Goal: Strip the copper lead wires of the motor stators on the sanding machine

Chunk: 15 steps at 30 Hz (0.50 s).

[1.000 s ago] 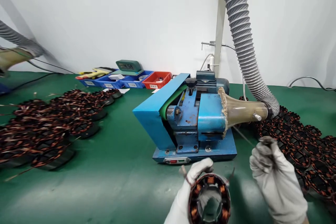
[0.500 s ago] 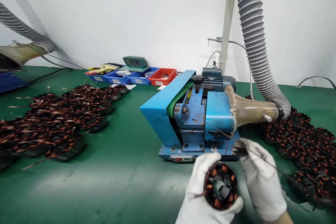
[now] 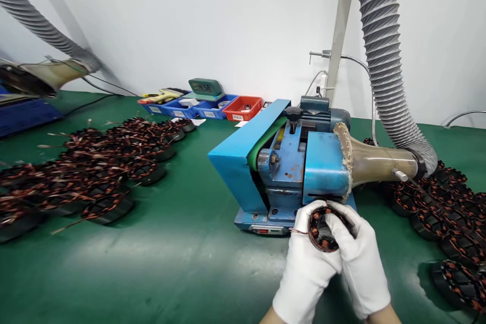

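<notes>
Both my hands wear white gloves and meet in front of a blue bench machine [image 3: 281,167]. My left hand [image 3: 306,258] is wrapped round a stator with copper windings [image 3: 322,230], held up close to the machine's front slot. My right hand [image 3: 359,258] is closed over the stator's right side, its fingers pressed on the windings and wire leads. A thin copper lead sticks out to the left of the stator.
A grey ribbed hose [image 3: 391,61] joins the machine's clear funnel [image 3: 379,164]. Several wound stators lie in rows at left [image 3: 106,162] and at right [image 3: 440,212] on the green mat. Blue and red bins [image 3: 212,106] and a green clock stand at the back.
Both hands have moved forward and up with the stator to the machine's front. My right hand, earlier apart and pinching a wire, has closed in on the stator.
</notes>
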{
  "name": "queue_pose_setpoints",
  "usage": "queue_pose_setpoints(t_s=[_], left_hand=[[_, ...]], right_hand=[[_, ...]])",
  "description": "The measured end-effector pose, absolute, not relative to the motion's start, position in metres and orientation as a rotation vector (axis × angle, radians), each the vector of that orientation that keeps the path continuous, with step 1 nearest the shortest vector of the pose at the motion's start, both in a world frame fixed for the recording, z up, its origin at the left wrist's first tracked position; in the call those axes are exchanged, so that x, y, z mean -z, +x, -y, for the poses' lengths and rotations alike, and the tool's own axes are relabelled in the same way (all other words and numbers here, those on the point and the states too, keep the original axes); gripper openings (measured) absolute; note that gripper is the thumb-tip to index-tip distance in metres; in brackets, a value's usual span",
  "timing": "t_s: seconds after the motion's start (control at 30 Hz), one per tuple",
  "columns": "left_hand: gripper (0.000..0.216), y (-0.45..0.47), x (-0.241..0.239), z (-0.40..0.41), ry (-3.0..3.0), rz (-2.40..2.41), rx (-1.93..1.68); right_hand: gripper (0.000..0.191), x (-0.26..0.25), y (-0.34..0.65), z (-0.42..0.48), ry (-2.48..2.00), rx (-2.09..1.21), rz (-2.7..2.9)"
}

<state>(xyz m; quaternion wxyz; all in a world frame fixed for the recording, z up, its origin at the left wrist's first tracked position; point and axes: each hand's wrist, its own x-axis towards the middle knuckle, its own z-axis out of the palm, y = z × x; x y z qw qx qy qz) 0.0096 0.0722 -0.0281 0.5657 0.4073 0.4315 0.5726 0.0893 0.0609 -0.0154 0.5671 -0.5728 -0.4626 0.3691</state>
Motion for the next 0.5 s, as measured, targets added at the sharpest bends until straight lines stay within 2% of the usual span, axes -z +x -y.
queue_pose_setpoints(t_s=[0.17,0.2,0.3,0.33,0.4,0.5], left_hand=[[0.053,0.01,0.023,-0.071,0.898,-1.014,-1.323],[0.047,0.009,0.021,-0.069,0.872,-1.018,-1.324],[0.014,0.001,0.021,-0.061,0.774,-1.021,-1.283],[0.013,-0.001,0.023,-0.057,0.765,-1.018,-1.275],[0.018,-0.005,0.028,-0.052,0.792,-1.018,-1.277],[0.046,-0.003,0.031,-0.054,0.837,-1.023,-1.288]], right_hand=[[0.023,0.017,0.09,-0.055,-1.374,-0.861,1.079],[0.023,0.021,0.09,-0.051,-1.383,-0.843,1.092],[0.021,0.034,0.092,-0.037,-1.392,-0.744,1.165],[0.021,0.038,0.092,-0.033,-1.386,-0.713,1.186],[0.021,0.042,0.092,-0.03,-1.367,-0.68,1.213],[0.02,0.034,0.091,-0.037,-1.393,-0.703,1.185]])
